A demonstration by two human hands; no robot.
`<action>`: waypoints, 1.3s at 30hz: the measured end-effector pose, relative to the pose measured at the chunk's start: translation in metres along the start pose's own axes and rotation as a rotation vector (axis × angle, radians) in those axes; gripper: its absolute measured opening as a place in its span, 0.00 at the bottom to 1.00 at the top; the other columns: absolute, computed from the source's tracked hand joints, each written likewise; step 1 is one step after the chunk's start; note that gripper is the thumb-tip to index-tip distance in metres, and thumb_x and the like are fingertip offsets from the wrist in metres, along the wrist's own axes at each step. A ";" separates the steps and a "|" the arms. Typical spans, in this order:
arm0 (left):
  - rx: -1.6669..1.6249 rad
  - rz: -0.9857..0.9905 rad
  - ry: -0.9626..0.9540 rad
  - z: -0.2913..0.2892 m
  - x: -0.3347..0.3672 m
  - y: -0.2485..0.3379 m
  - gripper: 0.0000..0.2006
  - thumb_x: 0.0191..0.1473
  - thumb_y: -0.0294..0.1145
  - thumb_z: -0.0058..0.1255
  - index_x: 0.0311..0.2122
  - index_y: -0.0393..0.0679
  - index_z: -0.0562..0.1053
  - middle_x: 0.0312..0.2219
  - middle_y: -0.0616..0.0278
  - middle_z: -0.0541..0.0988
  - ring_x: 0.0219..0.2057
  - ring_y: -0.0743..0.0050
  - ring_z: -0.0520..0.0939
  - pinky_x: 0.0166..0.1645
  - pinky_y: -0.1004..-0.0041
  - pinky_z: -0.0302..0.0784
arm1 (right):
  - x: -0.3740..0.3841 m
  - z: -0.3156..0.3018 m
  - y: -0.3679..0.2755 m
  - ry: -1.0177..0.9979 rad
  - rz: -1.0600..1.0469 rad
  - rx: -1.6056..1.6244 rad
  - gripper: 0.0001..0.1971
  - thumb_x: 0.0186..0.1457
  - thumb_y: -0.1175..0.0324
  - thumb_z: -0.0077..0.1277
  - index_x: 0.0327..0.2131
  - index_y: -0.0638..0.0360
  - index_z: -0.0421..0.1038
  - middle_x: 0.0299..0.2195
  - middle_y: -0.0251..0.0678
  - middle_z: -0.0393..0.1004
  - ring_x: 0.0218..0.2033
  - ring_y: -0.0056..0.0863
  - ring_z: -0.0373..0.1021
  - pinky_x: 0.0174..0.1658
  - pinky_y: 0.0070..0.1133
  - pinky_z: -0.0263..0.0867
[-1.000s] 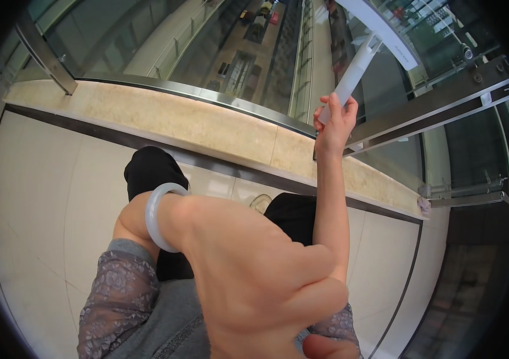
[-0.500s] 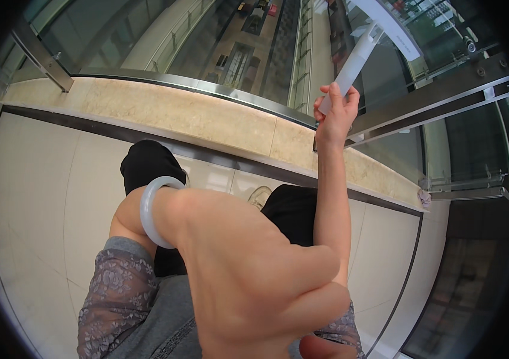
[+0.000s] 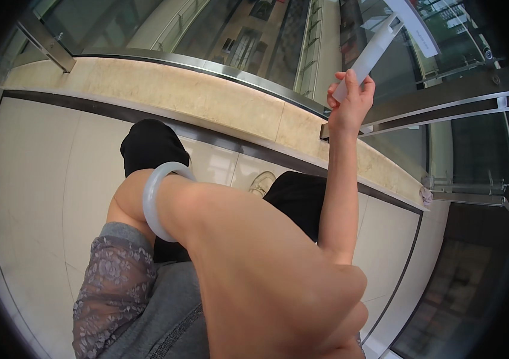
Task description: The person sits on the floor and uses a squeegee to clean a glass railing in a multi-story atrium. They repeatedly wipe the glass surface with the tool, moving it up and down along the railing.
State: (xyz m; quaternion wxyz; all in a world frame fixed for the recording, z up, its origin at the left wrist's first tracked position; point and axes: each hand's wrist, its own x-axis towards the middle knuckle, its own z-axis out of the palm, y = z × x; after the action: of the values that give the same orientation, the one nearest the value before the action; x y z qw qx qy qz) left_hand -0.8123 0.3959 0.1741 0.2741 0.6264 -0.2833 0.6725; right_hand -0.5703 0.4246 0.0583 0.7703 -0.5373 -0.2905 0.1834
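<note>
My left hand (image 3: 284, 281) looms large and close, its back filling the lower middle, with a pale bangle (image 3: 152, 206) around the wrist. Its fingers are bent at the knuckles. The fingertips, and anything in them, are hidden below. My right arm reaches forward, and my right hand (image 3: 352, 107) is closed around the lower end of a white squeegee (image 3: 369, 63). The squeegee's handle tilts up to the right, ending in a wide bar-shaped head. Behind that head is the glass panel (image 3: 290, 54); whether they touch I cannot tell.
A beige stone ledge (image 3: 164, 87) runs along the foot of the glass, with a metal rail above it. At right, a metal bar (image 3: 445, 99) juts out near my right hand. My black-clad knees (image 3: 151, 149) are bent over the tiled floor (image 3: 33, 191). A crumpled cloth (image 3: 426, 196) lies at the ledge's right end.
My right hand and the squeegee have shifted slightly up and to the right. My left hand has moved to the right and a little lower, its fingers still bent.
</note>
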 end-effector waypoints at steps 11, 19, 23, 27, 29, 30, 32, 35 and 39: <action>-0.066 0.013 -0.035 -0.003 -0.002 -0.004 0.11 0.29 0.17 0.43 0.10 0.43 0.55 0.13 0.68 0.54 0.12 0.82 0.52 0.18 0.77 0.43 | 0.001 0.000 0.001 -0.008 0.005 0.017 0.18 0.58 0.67 0.51 0.45 0.61 0.55 0.28 0.38 0.71 0.17 0.20 0.66 0.13 0.14 0.52; -0.080 0.041 -0.023 -0.004 0.003 -0.003 0.14 0.32 0.15 0.42 0.10 0.45 0.53 0.13 0.68 0.54 0.12 0.82 0.53 0.18 0.77 0.42 | 0.002 -0.001 0.001 0.004 0.011 0.007 0.18 0.58 0.67 0.51 0.45 0.62 0.55 0.28 0.38 0.71 0.17 0.20 0.66 0.13 0.14 0.52; -0.056 0.079 0.007 0.003 -0.008 0.004 0.14 0.34 0.13 0.41 0.13 0.47 0.53 0.13 0.68 0.54 0.12 0.81 0.52 0.17 0.77 0.42 | 0.000 0.000 0.000 0.011 0.019 0.001 0.17 0.58 0.67 0.51 0.45 0.62 0.55 0.29 0.38 0.71 0.17 0.20 0.66 0.14 0.14 0.52; -0.155 0.089 -0.075 -0.004 0.010 -0.010 0.15 0.33 0.11 0.41 0.17 0.49 0.57 0.13 0.69 0.55 0.12 0.81 0.52 0.17 0.77 0.42 | 0.000 -0.001 -0.001 0.008 0.023 0.011 0.17 0.58 0.67 0.51 0.44 0.61 0.55 0.29 0.37 0.71 0.17 0.19 0.66 0.14 0.13 0.52; -0.207 0.205 -0.259 -0.013 0.012 -0.023 0.14 0.35 0.12 0.43 0.18 0.48 0.58 0.14 0.68 0.58 0.12 0.81 0.53 0.17 0.78 0.44 | 0.001 -0.001 0.001 0.007 0.028 0.016 0.16 0.58 0.67 0.51 0.44 0.59 0.55 0.29 0.36 0.71 0.17 0.19 0.65 0.14 0.13 0.52; -0.190 0.237 -0.319 -0.016 0.012 -0.025 0.13 0.37 0.13 0.44 0.18 0.47 0.58 0.14 0.68 0.59 0.13 0.80 0.54 0.17 0.78 0.45 | 0.001 -0.001 0.001 0.004 0.030 0.021 0.16 0.58 0.67 0.51 0.44 0.59 0.55 0.29 0.36 0.71 0.17 0.18 0.65 0.13 0.13 0.51; -0.059 0.206 -0.251 -0.009 -0.003 -0.021 0.14 0.42 0.17 0.47 0.16 0.44 0.57 0.15 0.67 0.61 0.13 0.80 0.56 0.17 0.79 0.48 | 0.001 -0.001 0.003 0.012 0.034 0.040 0.16 0.58 0.67 0.51 0.44 0.58 0.56 0.29 0.36 0.71 0.16 0.18 0.65 0.13 0.13 0.52; -0.099 0.217 -0.002 0.010 0.004 -0.039 0.12 0.39 0.14 0.44 0.22 0.46 0.60 0.15 0.67 0.63 0.12 0.80 0.55 0.16 0.78 0.46 | -0.001 0.000 0.001 0.037 0.040 0.006 0.15 0.58 0.67 0.50 0.44 0.59 0.57 0.29 0.36 0.71 0.16 0.17 0.65 0.13 0.12 0.52; -0.122 -0.110 -0.186 -0.014 0.006 -0.040 0.12 0.38 0.28 0.62 0.22 0.46 0.68 0.20 0.65 0.70 0.12 0.78 0.62 0.15 0.79 0.51 | -0.001 0.000 0.000 0.049 0.033 0.006 0.15 0.58 0.67 0.50 0.45 0.59 0.57 0.29 0.35 0.71 0.16 0.15 0.64 0.13 0.12 0.53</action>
State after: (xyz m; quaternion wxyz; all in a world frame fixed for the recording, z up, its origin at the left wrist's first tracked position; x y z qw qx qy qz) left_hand -0.7935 0.4339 0.1810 0.3207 0.6828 -0.3128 0.5771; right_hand -0.5715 0.4237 0.0582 0.7756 -0.5441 -0.2619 0.1838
